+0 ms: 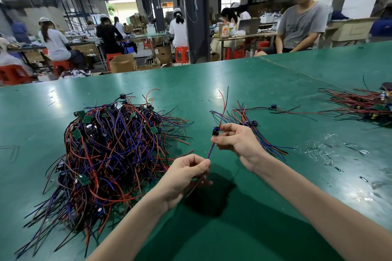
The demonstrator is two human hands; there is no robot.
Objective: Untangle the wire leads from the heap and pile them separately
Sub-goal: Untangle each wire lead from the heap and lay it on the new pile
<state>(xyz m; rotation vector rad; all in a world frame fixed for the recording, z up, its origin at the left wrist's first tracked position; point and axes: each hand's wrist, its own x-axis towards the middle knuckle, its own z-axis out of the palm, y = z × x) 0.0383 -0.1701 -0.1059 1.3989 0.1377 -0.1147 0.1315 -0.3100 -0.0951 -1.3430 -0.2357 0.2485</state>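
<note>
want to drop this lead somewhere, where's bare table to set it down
Bare table lies between the big heap and the small pile, and beyond the heap. Crowded: the far pile on the right and the scraps in front of it.

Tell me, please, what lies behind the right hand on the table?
A small pile of separated leads lies fanned on the green table behind the right hand. The hand covers the pile's near middle.

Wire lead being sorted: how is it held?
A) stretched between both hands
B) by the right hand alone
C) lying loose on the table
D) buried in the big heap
A: the right hand pinches the wire lead near its upper end, and the left hand pinches it lower down.
</note>
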